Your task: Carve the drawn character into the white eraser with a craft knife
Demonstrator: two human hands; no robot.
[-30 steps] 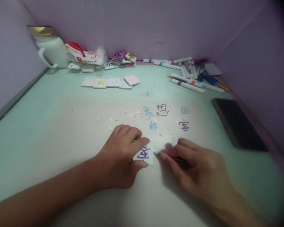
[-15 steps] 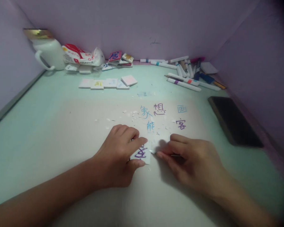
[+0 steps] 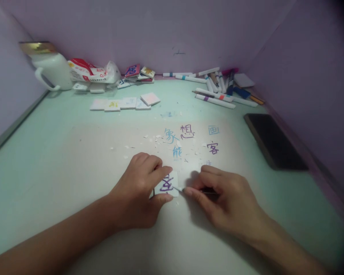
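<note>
My left hand [image 3: 141, 191] is closed on a small white carving block [image 3: 174, 179], pinned flat on the table between thumb and forefinger. A purple character is drawn on its top, partly hidden by my fingers. In a pinch grip, my right hand [image 3: 223, 194] holds a slim carving knife [image 3: 178, 189]. Its pale, pointed blade reaches left over the block's right side, with the tip at the purple strokes. Most of the knife's handle is covered by my fingers. White shavings [image 3: 157, 138] lie scattered beyond my hands, near purple and blue characters [image 3: 187, 131] written on the table.
Several white blocks [image 3: 128, 102] lie in a row farther back, with stacked coloured blocks [image 3: 132, 70] behind. Markers [image 3: 215, 101] are heaped at the back right. A dark phone [image 3: 275, 141] lies at right. A white mug [image 3: 53, 70] and a red-and-white packet [image 3: 88, 70] stand back left.
The knife tip has moved left, from beside the block's right edge onto its purple character. My left hand still holds the block. The whole view has shifted slightly.
</note>
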